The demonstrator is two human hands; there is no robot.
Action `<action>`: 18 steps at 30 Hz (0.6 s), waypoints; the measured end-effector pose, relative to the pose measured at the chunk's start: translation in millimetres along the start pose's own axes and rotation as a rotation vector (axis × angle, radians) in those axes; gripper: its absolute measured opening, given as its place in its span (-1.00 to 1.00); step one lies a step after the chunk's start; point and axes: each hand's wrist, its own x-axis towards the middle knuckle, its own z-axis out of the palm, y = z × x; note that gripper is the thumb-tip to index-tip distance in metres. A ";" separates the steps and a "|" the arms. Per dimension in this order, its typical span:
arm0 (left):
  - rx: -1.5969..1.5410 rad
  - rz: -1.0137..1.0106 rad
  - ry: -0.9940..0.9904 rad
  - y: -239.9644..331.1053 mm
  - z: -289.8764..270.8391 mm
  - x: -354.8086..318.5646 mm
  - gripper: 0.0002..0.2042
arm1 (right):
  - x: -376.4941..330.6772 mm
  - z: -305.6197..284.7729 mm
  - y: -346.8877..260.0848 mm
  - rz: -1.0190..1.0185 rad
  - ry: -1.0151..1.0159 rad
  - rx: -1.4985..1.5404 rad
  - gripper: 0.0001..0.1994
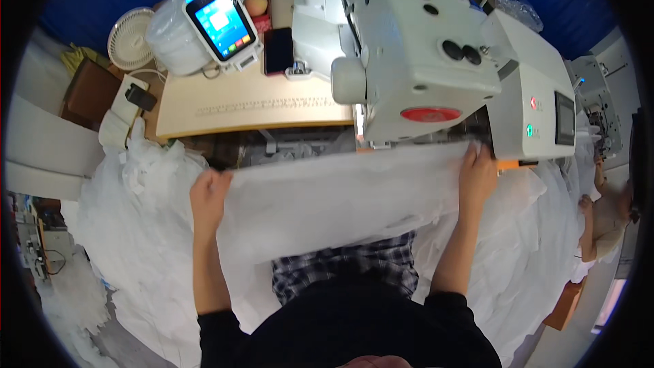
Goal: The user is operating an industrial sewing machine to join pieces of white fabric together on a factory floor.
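Stretching between two hands, white sheer fabric (340,197) spans left to right, above plaid lap (347,263). Left hand (210,192) pinches its left end, right hand (479,172) its right end; finger details blurred. Right hand is nearer to sewing machine (415,61), which seems to block way beyond. Worktable (248,105) ahead, control box (521,88) at right, white heaps (109,208) both sides.

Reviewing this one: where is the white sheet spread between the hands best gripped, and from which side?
Probably at both ends of its far edge, coming in from left and right, where the left hand and right hand are. The white sheet looks thin and limp and spans wide between them, so one middle grip would likely let it sag.
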 end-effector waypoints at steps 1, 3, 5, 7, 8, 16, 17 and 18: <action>-0.046 0.055 0.015 6.0 4.3 10.2 -0.79 | 3.1 4.5 5.5 -0.074 0.100 -0.127 -0.76; -0.332 -0.045 -0.158 13.6 8.4 25.4 -0.84 | 6.6 15.9 13.9 -0.143 0.222 -0.247 -0.75; -0.480 -0.066 -0.230 9.7 9.7 28.5 -0.86 | 6.6 28.0 17.9 -0.025 0.219 -0.199 -0.75; 0.116 0.003 0.064 -7.2 7.4 12.8 -0.90 | 5.8 36.7 17.3 0.050 0.193 -0.179 -0.74; 0.095 0.071 0.067 -20.6 6.3 -1.1 -0.90 | 4.5 38.7 15.8 0.071 0.204 -0.143 -0.72; -0.749 -0.447 -0.073 -93.8 -46.4 -50.5 -0.91 | -15.1 10.1 -15.1 -0.202 0.258 0.158 -0.70; -1.042 -0.384 -0.241 -90.8 -64.7 -48.7 -0.91 | -20.7 6.0 -21.0 -0.295 0.181 0.263 -0.71; -1.376 -0.243 -0.467 -86.1 -80.2 -46.4 -0.91 | -25.4 3.2 -27.8 -0.360 0.044 0.319 -0.72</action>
